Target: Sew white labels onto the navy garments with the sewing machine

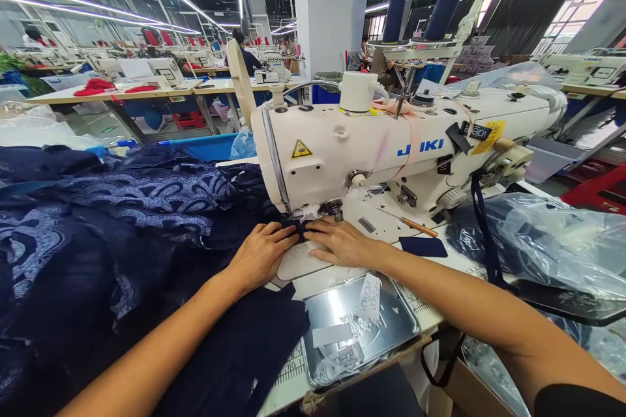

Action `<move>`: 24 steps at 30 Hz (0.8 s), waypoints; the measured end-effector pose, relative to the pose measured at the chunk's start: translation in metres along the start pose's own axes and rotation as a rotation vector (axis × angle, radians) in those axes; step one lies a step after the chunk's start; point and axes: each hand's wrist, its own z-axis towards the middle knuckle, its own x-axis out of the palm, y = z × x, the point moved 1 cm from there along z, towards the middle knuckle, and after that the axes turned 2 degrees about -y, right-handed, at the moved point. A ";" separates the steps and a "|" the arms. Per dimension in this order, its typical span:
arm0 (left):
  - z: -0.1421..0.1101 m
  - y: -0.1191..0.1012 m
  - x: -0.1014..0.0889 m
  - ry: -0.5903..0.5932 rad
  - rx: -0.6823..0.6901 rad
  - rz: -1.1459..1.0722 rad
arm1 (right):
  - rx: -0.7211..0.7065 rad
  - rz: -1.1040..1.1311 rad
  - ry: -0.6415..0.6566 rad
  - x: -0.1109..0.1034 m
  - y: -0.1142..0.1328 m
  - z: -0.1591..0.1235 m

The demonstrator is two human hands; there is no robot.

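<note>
Dark navy fabric (161,267) with a pale lace-like pattern spreads over the left of the table and runs to the needle area of a white sewing machine (313,150). My left hand (261,253) lies on the fabric just left of the presser foot, palm down with its fingers stretched forward. To the right of the foot, my right hand (340,242) rests flat on the machine bed (303,260), fingers pointing left toward the fabric edge. The fingertips of both hands come close together under the machine head, where the needle itself is hidden.
A metal tray (396,322) holding white labels (370,296) sits in front. An awl (411,224) and a navy fabric piece (423,247) lie right of my right hand. Farther right is a clear plastic bag (562,234). Two navy thread cones (395,13) stand behind the machine.
</note>
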 end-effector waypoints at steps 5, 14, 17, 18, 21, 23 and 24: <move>0.004 0.006 0.002 0.006 -0.003 0.004 | 0.063 0.037 0.059 -0.003 -0.002 0.001; 0.008 -0.010 -0.002 -0.090 -0.075 0.268 | 0.138 0.009 0.066 -0.001 -0.005 0.006; 0.006 -0.022 -0.004 -0.056 -0.155 0.366 | 0.209 -0.082 0.112 -0.001 -0.003 0.009; 0.005 -0.023 -0.004 -0.053 -0.183 0.373 | 0.211 -0.113 0.130 -0.002 -0.001 0.010; 0.005 -0.020 -0.004 -0.068 -0.242 0.358 | 0.159 -0.170 0.170 -0.010 0.005 0.012; 0.007 -0.013 -0.005 -0.077 -0.226 0.326 | 0.138 -0.189 0.196 -0.017 0.009 0.011; 0.009 -0.009 -0.005 -0.071 -0.202 0.304 | 0.134 -0.195 0.211 -0.020 0.010 0.010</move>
